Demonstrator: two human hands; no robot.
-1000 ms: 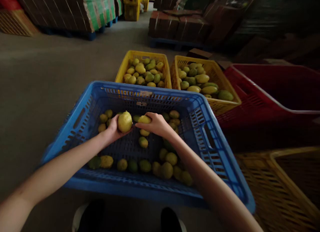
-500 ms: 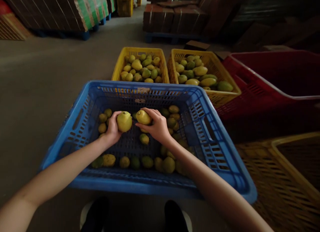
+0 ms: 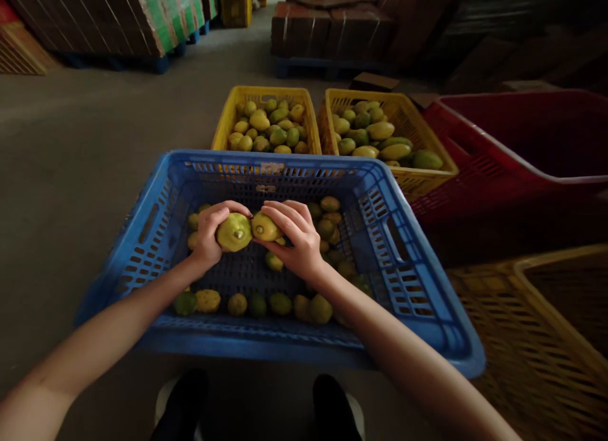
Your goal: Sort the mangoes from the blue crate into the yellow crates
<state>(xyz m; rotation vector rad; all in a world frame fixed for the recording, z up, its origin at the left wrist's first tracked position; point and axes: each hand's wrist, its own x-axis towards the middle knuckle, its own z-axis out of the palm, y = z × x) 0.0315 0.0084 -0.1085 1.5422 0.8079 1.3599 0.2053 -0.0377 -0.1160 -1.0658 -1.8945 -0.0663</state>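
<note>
A blue slatted crate (image 3: pixel 408 282) stands on the floor in front of me with several yellow-green mangoes loose on its bottom. Above its middle, my left hand (image 3: pixel 208 235) grips a large yellowish mango (image 3: pixel 234 232) with the stem end turned toward me. My right hand (image 3: pixel 297 235) holds a smaller yellow mango (image 3: pixel 264 227) right beside it, the two fruits almost touching. A row of mangoes (image 3: pixel 259 303) lies along the crate's near wall.
Two yellow crates (image 3: pixel 223 125) (image 3: pixel 427 146) holding mangoes stand behind the blue one. A red crate (image 3: pixel 479 168) is at the right, and another yellow crate (image 3: pixel 532 327) at the near right. Stacked cartons on pallets (image 3: pixel 327 35) line the back. My shoes (image 3: pixel 327 406) show below.
Both hands have lifted their mangoes slightly and drawn them together; the left mango has been turned so its stem end faces me.
</note>
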